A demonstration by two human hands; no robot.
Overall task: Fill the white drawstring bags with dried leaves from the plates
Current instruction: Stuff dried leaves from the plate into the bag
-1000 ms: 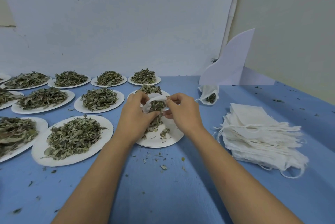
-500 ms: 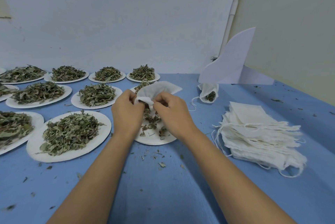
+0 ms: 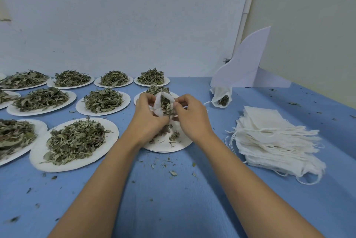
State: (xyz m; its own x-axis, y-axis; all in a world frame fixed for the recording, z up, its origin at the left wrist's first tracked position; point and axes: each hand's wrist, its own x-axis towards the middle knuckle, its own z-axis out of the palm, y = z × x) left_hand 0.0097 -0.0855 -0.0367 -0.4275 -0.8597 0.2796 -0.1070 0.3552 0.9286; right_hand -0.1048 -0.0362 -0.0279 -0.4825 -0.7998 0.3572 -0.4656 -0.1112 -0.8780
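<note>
Well, the blue table (image 3: 173, 209) takes up nearly everything, and its left half is covered by white plates (image 3: 38, 160) heaped with dried leaves (image 3: 75, 139), set in rows back to the wall. On the right lies a thick stack of empty bags (image 3: 273, 141), strings trailing off its edges. Behind that, a folded white card (image 3: 244, 66) stands in the corner, with a filled bag (image 3: 221, 97) leaning at its foot, mouth open. In the middle sits a nearly bare plate (image 3: 169, 146) with only scraps on it. Above it, the left hand (image 3: 148, 120) and the right hand (image 3: 192, 120) both pinch the rim of a white drawstring bag (image 3: 159, 103), fingers curled, holding its mouth open; leaves show inside it. Leaf crumbs (image 3: 172, 173) are scattered on the cloth just in front of that plate.
</note>
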